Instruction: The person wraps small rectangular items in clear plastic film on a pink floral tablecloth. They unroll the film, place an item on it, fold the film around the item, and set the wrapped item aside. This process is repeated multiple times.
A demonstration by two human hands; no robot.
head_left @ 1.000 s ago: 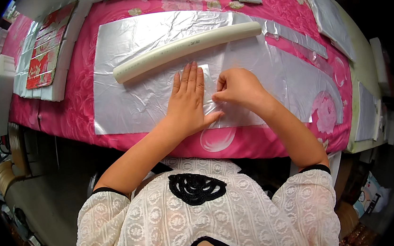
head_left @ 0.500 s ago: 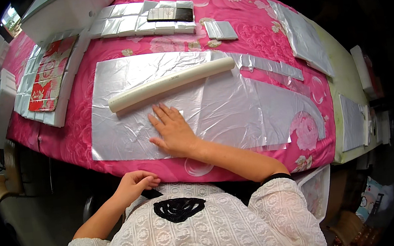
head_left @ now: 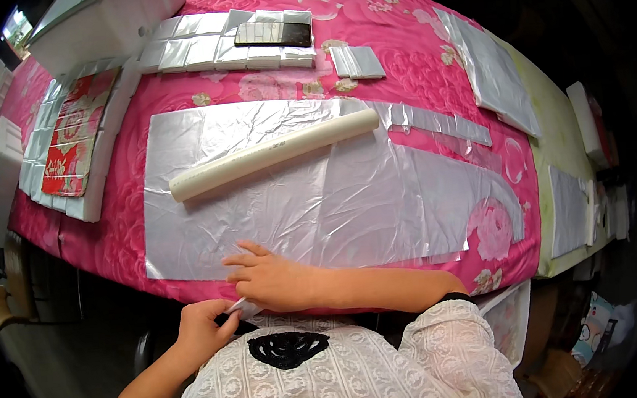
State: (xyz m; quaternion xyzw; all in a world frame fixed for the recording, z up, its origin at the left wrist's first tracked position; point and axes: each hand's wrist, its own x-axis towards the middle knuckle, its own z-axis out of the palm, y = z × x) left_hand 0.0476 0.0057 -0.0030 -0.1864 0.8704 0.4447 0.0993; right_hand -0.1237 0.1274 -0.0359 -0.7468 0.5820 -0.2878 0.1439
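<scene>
White piece [head_left: 245, 307]: here it is, small, between the two hands at the near edge of the pink cloth [head_left: 117, 253]; its exact shape is too small to read.
Handling it: looks thin and flimsy, so a light pinch close to the edge, with both sides held level, seems best against creasing or slipping.
Left hand [head_left: 207, 329]: thumb and fingers together, nipping the piece's left end.
Right hand [head_left: 269, 282]: far fingers fanned apart over the near edge of the film sheet [head_left: 259, 220]; the thumb side is hidden, so whether it grips the piece, I can't tell.
Sheet's lie: spread out, wrinkled, just beyond the hands.
White tube [head_left: 276, 155]: lying slantwise across that film, well apart from both hands.
</scene>
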